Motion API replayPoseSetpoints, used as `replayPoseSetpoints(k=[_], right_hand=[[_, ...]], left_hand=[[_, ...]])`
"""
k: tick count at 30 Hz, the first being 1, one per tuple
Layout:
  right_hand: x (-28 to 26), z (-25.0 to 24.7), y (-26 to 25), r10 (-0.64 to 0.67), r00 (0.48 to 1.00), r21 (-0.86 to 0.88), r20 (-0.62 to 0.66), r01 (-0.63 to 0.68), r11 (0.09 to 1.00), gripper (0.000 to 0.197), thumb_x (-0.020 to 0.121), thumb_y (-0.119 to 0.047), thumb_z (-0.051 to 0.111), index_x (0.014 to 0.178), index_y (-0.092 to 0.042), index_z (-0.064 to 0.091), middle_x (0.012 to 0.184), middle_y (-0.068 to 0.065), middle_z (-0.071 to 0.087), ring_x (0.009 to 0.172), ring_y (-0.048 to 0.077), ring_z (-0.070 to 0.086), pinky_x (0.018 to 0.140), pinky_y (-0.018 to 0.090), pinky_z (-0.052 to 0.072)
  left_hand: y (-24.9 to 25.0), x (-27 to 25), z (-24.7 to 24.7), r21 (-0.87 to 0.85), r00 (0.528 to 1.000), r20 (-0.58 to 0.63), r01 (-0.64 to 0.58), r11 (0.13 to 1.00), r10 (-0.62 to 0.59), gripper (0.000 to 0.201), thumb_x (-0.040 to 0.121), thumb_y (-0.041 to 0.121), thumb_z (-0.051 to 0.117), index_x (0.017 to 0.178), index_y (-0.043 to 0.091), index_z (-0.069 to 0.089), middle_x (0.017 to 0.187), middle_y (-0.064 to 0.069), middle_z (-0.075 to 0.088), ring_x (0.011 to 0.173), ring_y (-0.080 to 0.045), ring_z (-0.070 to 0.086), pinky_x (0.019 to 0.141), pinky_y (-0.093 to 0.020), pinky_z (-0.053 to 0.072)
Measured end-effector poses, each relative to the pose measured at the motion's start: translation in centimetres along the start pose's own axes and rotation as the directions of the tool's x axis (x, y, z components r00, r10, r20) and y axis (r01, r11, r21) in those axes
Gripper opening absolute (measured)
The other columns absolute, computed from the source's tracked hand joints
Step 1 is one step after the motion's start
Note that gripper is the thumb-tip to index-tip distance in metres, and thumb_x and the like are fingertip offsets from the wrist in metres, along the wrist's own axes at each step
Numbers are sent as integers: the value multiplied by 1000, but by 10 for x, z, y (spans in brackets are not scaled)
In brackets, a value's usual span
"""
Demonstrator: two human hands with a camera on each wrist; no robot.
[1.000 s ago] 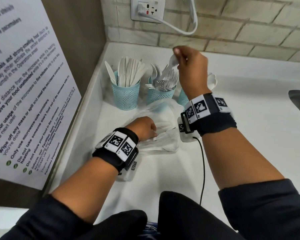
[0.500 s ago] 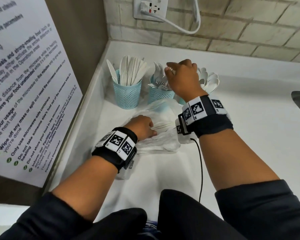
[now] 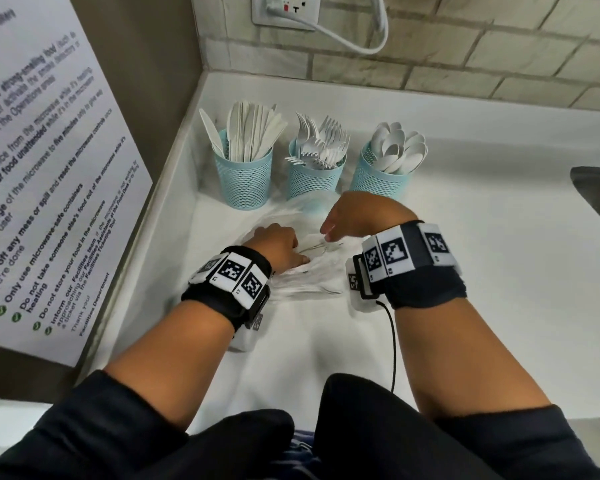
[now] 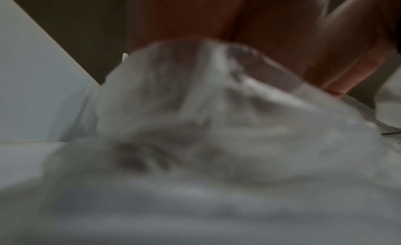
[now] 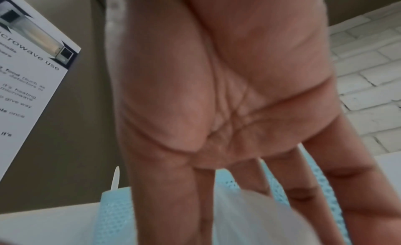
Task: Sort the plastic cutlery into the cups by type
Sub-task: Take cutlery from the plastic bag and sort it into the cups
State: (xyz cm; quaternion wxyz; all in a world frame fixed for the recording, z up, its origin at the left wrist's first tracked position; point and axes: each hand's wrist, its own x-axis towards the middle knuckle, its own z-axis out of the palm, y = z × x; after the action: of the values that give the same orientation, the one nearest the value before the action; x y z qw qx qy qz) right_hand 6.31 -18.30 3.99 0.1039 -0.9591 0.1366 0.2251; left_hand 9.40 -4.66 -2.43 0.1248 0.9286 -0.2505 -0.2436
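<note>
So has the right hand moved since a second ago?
Yes. The right hand has come down and toward the person, from above the fork cup to the clear plastic bag in front of the cups.

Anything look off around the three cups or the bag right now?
Mostly tidy. One knife in the left cup leans out apart from the bunch, and one fork in the middle cup lies sideways across the rim. Nothing spilled or broken.

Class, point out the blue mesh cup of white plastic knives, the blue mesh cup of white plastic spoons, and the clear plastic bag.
blue mesh cup of white plastic knives [image 3: 245, 180], head view, mesh wall
blue mesh cup of white plastic spoons [image 3: 378, 183], head view, mesh wall
clear plastic bag [image 3: 312, 275], head view, crumpled middle
</note>
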Motion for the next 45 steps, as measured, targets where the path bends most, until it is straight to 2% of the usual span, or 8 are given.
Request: replayPoseSetpoints(k=[9,14,24,31,35,38,42,45], right_hand=[[-6,14,15,4,1000,26,27,-4,1000,64,85,-7,60,142,-22,36,150,1,32,136,21,34,109,32,30],[-6,15,16,-4,997,-26,81,7,1000,72,88,-10,58,148,-23,21,154,1,25,136,22,34,108,34,34],[-5,25,29,33,993,0,115,-33,999,78,80,-22,70,146,-28,28,149,-3,35,130,21,43,104,32,36],[-6,28,29,8,995,34,100,-12,999,64,86,-32,64,142,-24,35,142,1,43,75,10,41,102,32,38],[-5,26,28,-26,997,131,78,16,991,71,84,-17,67,145,-23,30,152,1,28,110,17,55,100,31,43],[-5,25,34,-55,995,91,80,48,995,74,84,-13,64,146,-27,26,151,-1,30,64,-3,35,60,16,35],[-4,26,41,-43,998,65,44,40,997,69,89,-26,56,147,-34,19,145,-2,40,57,-4,18,64,21,30],[-1,23,36,-56,996,57,70,52,997,81,84,-25,63,148,-32,13,135,-4,44,66,6,36,68,19,36]], left_hand=[[-3,-2,0,7,998,41,-39,999,39,61,85,46,60,132,10,44,135,-14,42,121,-30,47,101,-35,39],[-2,-3,-1,-29,995,24,-96,995,97,54,82,38,67,126,14,48,127,-12,47,115,-28,50,99,-34,40],[6,-6,2,19,995,48,-93,995,92,41,90,49,49,122,22,51,130,-12,44,121,-34,43,102,-36,33],[6,-8,0,64,993,77,-99,993,94,54,81,48,63,125,21,49,131,-12,41,123,-33,40,102,-36,34],[10,-10,-1,79,995,48,-91,993,88,51,86,45,58,123,12,49,130,-13,45,120,-32,43,93,-32,35],[8,-11,-3,31,996,10,-87,996,86,50,88,41,57,123,7,47,128,-13,52,117,-29,48,90,-29,35],[6,-12,-5,-46,995,-34,-95,994,93,53,89,35,58,129,6,39,132,-13,51,119,-29,48,92,-31,36],[5,-12,-6,-98,992,-54,-116,988,111,51,91,32,57,131,7,39,135,-11,50,122,-28,47,93,-30,36]])
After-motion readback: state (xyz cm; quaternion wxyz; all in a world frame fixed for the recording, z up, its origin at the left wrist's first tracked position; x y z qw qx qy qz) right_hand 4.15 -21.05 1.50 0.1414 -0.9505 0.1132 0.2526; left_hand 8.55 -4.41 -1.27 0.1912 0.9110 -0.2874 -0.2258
